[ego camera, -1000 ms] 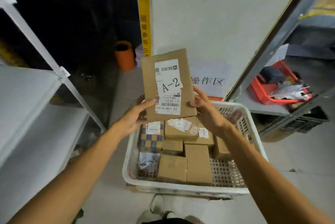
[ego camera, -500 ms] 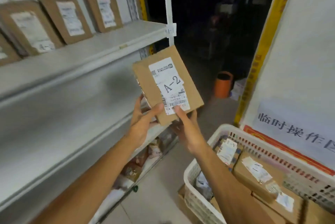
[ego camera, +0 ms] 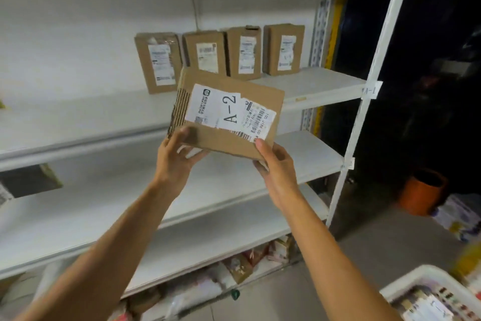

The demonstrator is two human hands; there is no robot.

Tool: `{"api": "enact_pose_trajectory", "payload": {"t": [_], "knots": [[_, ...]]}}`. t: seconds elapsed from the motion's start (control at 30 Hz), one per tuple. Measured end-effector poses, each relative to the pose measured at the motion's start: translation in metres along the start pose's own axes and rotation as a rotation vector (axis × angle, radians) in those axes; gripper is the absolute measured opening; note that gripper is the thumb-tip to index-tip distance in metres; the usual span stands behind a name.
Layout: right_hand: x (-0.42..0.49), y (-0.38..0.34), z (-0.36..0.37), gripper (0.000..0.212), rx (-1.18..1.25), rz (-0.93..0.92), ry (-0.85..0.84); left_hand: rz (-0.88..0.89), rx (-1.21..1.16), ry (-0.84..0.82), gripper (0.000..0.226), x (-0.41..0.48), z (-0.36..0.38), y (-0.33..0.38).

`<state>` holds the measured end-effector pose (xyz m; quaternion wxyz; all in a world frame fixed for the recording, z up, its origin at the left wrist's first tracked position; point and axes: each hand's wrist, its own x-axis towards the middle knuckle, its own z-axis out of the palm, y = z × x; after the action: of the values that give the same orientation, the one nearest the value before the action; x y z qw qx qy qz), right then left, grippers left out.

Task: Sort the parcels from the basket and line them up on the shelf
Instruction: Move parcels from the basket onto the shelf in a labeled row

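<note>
- My left hand (ego camera: pixel 173 162) and right hand (ego camera: pixel 276 164) grip a flat brown parcel (ego camera: pixel 229 115), white label reading A-2.
- Long axis runs 10 to 4 o'clock.

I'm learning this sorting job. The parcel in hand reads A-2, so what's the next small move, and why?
Probably lower the parcel toward the shelf below. Both hands, left and right, hold it in front of the upper shelf, whose post tag seems to read A-1.
</note>
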<state>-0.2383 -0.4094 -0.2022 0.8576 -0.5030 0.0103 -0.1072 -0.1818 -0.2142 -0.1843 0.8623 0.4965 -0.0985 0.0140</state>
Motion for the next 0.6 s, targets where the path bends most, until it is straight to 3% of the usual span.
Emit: {"api": "enact_pose_trajectory", "payload": {"t": [0.17,0.3,0.37,0.43,0.6], "knots": [[0.026,0.027,0.089,0.047,0.140,-0.011,-0.049,0.138,-0.050,0.120,0.068,0.012,-0.024,0.037],[0.036,0.045,0.152,0.073,0.265,0.032,-0.113,0.220,0.056,0.162,0.098,0.018,-0.053,0.064],[0.039,0.055,0.178,0.085,0.282,0.035,-0.161,0.262,0.227,0.154,0.099,0.018,-0.072,0.073],[0.042,0.068,0.207,0.084,0.314,0.062,-0.221,0.301,0.370,0.149,0.090,0.015,-0.093,0.076],[0.048,0.093,0.260,0.078,0.230,0.046,-0.291,0.324,0.424,0.168,0.095,0.014,-0.140,0.091]]}}
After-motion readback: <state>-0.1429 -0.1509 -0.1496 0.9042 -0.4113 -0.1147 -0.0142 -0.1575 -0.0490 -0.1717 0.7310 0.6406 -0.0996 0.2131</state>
